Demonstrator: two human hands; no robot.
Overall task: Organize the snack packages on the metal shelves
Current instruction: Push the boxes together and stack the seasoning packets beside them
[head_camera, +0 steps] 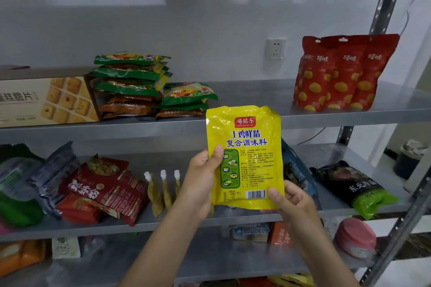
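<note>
- At nine o'clock from what I hold, a long biscuit box (46, 100) lies on the upper metal shelf (251, 93), touching a tall stack of green packets (130, 79). A lower stack of the same green packets (186, 98) sits just beside that.
- At eight o'clock, on the shelf below, red noodle packets (102, 189) lie tilted against each other. Three spouted sachets (163, 186) stand near my wrist.
- My left hand (200, 182) pinches the left edge of the yellow seasoning pouch (247, 147), with the thumb pressed on the front and the fingers hidden behind.
- The pouch is in the air in front of the shelf edges, upright, its printed back towards me. It is resting on nothing.
- I judge it light and soft. The film is glossy and wrinkled, so it is likely slippery and will sag if held by one corner. The flat sealed edges are the surest place to grip, and squeezing the filled middle would be worse.
- My right hand (291, 200) grips the bottom right corner at five o'clock, with the thumb beside the barcode and the fingers curled behind.
- At one o'clock, red stand-up pouches (342, 74) stand in a row, and bare shelf lies between them and the green stacks, which looks a fair spot.
- At four o'clock lies a black and green noodle packet (356, 186).
</note>
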